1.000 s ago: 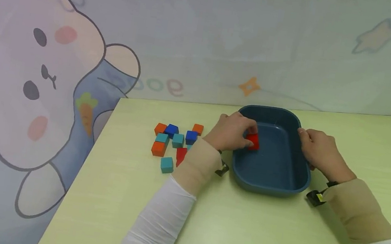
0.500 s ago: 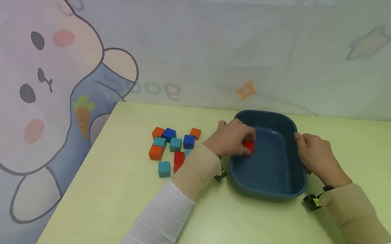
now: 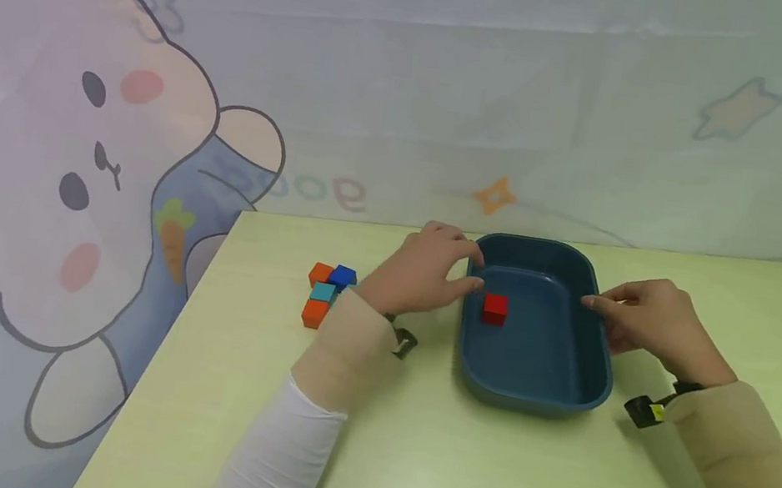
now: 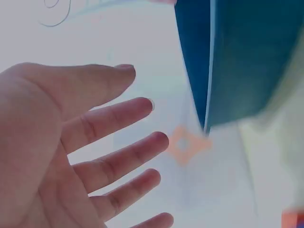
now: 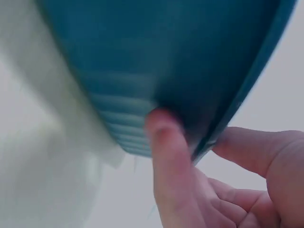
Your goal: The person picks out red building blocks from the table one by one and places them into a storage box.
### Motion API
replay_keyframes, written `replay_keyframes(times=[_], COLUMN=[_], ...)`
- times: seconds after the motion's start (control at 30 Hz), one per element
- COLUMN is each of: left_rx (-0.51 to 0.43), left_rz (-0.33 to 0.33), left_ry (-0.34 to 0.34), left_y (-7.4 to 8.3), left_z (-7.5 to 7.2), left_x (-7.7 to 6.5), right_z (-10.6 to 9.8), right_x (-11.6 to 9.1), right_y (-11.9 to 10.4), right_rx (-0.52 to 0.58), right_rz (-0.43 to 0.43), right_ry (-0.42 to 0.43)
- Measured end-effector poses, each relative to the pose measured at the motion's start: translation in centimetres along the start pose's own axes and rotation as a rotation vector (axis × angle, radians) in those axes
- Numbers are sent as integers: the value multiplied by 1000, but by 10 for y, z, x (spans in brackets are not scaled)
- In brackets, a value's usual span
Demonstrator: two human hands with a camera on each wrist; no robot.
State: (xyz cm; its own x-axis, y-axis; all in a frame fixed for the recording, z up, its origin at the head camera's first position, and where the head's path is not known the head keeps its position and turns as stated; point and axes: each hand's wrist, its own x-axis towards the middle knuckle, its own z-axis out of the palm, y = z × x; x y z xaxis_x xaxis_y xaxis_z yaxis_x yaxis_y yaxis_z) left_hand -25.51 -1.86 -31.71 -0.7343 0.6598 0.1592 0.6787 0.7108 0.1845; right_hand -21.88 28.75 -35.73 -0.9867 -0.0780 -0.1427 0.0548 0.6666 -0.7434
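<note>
A red cube [image 3: 495, 309] rests on the floor of the dark blue plastic bin [image 3: 546, 347], near its left wall. My left hand [image 3: 425, 270] is at the bin's left rim, its thumb and fingers apart and holding nothing. In the left wrist view the fingers [image 4: 124, 156] are spread beside the bin's outer wall [image 4: 251, 61]. At the opposite side, my right hand [image 3: 653, 317] pinches the bin's right rim. The right wrist view has its thumb [image 5: 242, 147] on the rim and a finger [image 5: 166, 147] against the outer wall.
Left of the bin lie small cubes: an orange cube [image 3: 315, 314], a teal cube [image 3: 323, 292], a blue cube [image 3: 343, 276] and another orange cube [image 3: 320, 275]. My left forearm hides others. A printed cloth [image 3: 413, 95] hangs behind the pale table [image 3: 433, 470].
My left hand has let go of the red cube, which now lies in the bin, and has drawn back left to the rim with its fingers opened. The right hand stays on the bin's right rim.
</note>
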Motion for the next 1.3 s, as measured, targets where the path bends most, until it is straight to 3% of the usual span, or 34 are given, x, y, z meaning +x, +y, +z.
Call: replay_keyframes(times=[0.17,0.3,0.4,0.47,0.6,0.83,1.3], left_rx=[-3,-58,-101,-130,-172,-145,-125], left_rz=[-10,-120,-201,-207,-159,-137,-133], left_ry=[35,-45,-107,-140,-227,-394,-432], left_y=[-28,-56,-69,-72,-68,-55,-54], left_z=[-14,-17,-15,-13,-10,-4,6], left_x=[-39,-70,-83,-85,-83,-83,-80], right_z=[1,3,3,4,7,15,17], right_x=[-4,-4,-3,-4,-6,-4,-4], right_y=[-3,-6,-8,-7,-3,2,3], right_rx=[-137,-205,-252,-278,-320,-329,-313], right_rz=[-49,-89,-107,-119,-140,-143,-110], right_ry=[21,57,96,138,217,289,240])
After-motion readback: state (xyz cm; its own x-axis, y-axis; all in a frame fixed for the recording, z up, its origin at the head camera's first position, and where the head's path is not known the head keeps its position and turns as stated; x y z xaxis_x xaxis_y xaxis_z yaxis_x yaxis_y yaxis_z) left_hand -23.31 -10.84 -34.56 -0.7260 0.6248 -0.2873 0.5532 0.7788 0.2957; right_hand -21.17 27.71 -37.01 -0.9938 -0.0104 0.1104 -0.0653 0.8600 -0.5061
